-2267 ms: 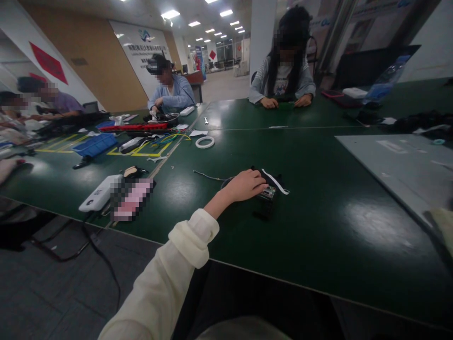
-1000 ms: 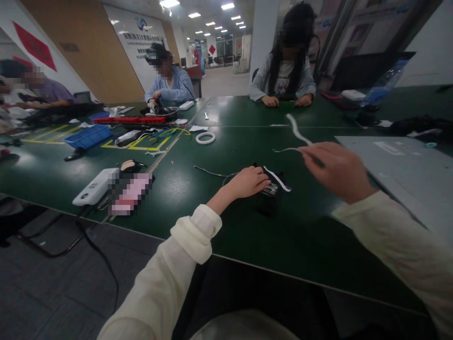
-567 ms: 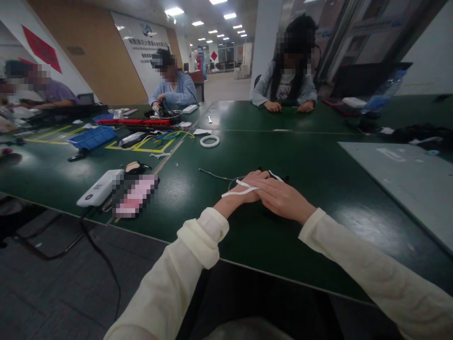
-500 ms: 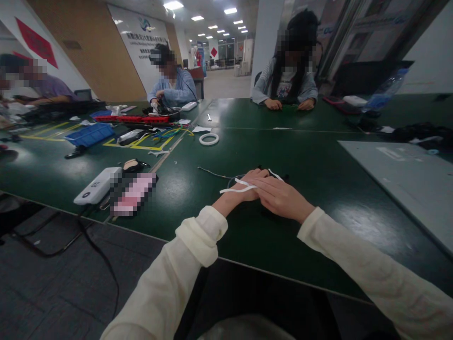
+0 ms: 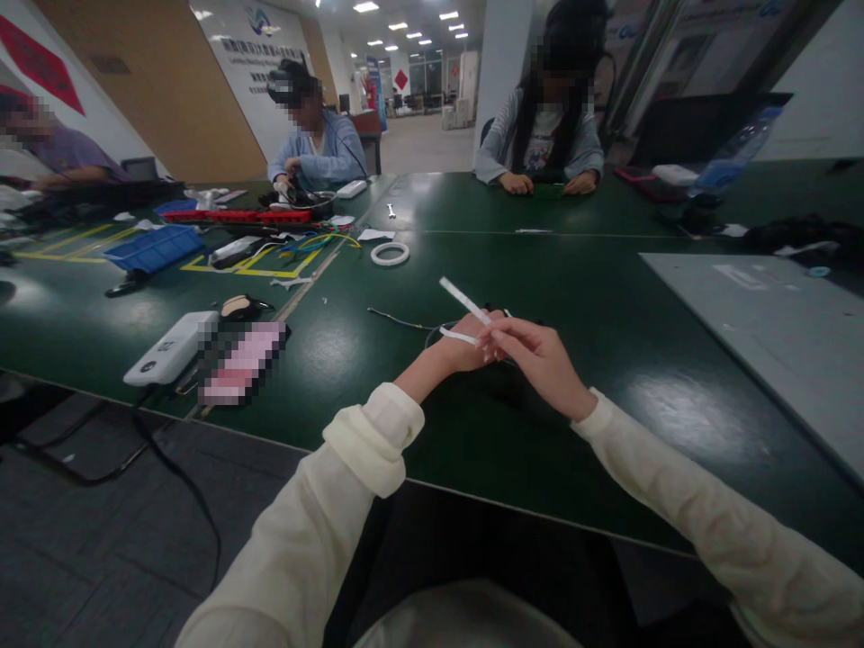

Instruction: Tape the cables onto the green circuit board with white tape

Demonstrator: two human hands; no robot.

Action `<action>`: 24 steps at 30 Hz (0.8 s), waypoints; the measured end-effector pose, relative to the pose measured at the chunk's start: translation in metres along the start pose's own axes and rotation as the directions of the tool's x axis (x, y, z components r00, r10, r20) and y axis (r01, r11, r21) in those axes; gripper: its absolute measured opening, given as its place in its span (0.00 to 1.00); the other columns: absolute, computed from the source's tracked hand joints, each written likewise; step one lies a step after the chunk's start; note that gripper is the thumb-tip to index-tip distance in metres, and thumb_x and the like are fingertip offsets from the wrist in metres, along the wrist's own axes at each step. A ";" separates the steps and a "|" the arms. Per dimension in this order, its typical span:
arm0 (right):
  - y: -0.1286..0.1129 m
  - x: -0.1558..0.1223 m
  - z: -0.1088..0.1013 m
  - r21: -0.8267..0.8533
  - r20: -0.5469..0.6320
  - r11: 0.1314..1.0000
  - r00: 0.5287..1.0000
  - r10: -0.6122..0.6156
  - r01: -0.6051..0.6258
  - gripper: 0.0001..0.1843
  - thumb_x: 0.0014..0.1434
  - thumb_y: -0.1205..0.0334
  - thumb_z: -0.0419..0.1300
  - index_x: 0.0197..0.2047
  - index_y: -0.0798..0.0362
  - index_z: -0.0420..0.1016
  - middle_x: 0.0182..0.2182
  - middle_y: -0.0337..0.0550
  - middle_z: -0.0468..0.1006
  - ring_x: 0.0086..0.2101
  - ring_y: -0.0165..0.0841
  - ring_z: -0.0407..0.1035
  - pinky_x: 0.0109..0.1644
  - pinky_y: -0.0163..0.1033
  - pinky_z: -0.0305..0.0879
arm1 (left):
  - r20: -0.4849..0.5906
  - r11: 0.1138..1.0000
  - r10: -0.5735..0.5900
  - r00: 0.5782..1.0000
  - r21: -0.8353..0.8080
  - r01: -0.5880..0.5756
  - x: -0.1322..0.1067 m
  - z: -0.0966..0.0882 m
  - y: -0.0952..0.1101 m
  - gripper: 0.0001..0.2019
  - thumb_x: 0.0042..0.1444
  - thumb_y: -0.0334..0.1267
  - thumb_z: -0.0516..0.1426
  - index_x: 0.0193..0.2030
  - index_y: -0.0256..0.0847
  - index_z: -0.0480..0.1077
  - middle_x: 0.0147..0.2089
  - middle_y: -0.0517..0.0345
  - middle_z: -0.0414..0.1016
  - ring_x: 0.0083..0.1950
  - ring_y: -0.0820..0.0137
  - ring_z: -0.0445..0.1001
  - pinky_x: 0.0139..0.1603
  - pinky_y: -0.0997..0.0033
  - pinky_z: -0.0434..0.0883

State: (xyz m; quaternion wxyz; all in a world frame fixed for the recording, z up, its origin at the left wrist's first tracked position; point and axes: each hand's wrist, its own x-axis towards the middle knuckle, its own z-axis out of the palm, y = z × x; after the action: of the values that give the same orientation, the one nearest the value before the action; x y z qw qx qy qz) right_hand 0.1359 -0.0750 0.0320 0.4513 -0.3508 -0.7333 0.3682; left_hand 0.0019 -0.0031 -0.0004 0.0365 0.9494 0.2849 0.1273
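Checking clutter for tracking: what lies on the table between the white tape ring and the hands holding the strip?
Head view: only a thin dark wire on bare dark green table, between white tape ring and hands.

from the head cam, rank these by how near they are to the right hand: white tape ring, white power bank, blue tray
Measured from the right hand:
1. white tape ring, ahead and to the left, mid-table.
2. white power bank, far left, near the table's front edge.
3. blue tray, farthest, left and further back.
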 end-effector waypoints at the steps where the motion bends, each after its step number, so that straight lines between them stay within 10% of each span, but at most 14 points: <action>1: -0.001 0.000 0.002 0.075 0.035 0.996 0.998 0.045 -0.048 0.10 0.62 0.61 0.51 0.39 0.53 0.72 0.33 0.41 0.74 0.30 0.30 0.69 0.33 0.36 0.68 | 0.003 1.000 0.000 1.000 0.003 0.000 0.000 0.000 -0.001 0.07 0.58 0.38 0.51 0.40 0.36 0.65 0.45 0.49 0.67 0.46 0.65 0.66 0.48 0.65 0.65; 11: -0.005 -0.006 0.013 0.076 0.185 0.939 0.930 0.318 -0.336 0.20 0.60 0.62 0.52 0.55 0.56 0.66 0.36 0.45 0.74 0.25 0.25 0.66 0.21 0.30 0.59 | 0.154 0.981 0.087 0.984 0.159 -0.112 0.017 0.008 -0.009 0.09 0.58 0.36 0.51 0.45 0.42 0.65 0.49 0.57 0.67 0.48 0.67 0.64 0.48 0.67 0.62; 24: 0.000 -0.008 0.012 0.116 0.233 0.910 0.902 0.363 -0.397 0.22 0.59 0.61 0.52 0.56 0.58 0.64 0.30 0.42 0.74 0.21 0.24 0.64 0.21 0.30 0.57 | 0.150 0.978 0.069 0.986 0.185 -0.097 0.010 -0.001 0.001 0.11 0.63 0.37 0.44 0.45 0.42 0.66 0.51 0.56 0.65 0.50 0.68 0.61 0.49 0.67 0.58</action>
State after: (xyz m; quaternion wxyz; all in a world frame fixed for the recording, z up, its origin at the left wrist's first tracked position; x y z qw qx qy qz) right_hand 0.1274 -0.0844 0.0249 0.3188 -0.4097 -0.6611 0.5417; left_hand 0.0101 0.0019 0.0034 -0.0403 0.9662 0.2527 0.0326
